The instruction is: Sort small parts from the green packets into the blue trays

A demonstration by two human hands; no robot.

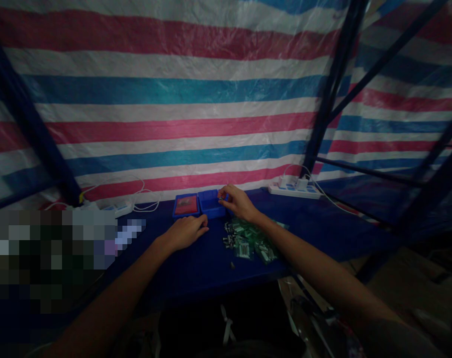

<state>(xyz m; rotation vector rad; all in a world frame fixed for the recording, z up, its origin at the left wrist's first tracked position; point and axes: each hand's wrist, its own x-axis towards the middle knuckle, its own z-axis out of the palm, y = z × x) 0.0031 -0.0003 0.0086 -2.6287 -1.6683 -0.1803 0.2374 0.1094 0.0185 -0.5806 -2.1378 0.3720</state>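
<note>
My right hand (236, 201) is reached out over the edge of a small blue box (211, 203), its fingers pinched on a small part that I cannot make out. Beside that box on the left stands a second blue box (186, 205) with something red inside. My left hand (186, 232) rests on the blue table (322, 223) in front of the boxes, fingers curled loosely under. A pile of small green and silver parts (248, 241) lies just under my right forearm.
A white power strip (295, 189) with plugs lies at the back right; another strip and white cables (117, 206) lie at the back left. A striped tarp hangs behind. Dark metal frame bars (332, 84) stand on the right. The lower left is blurred out.
</note>
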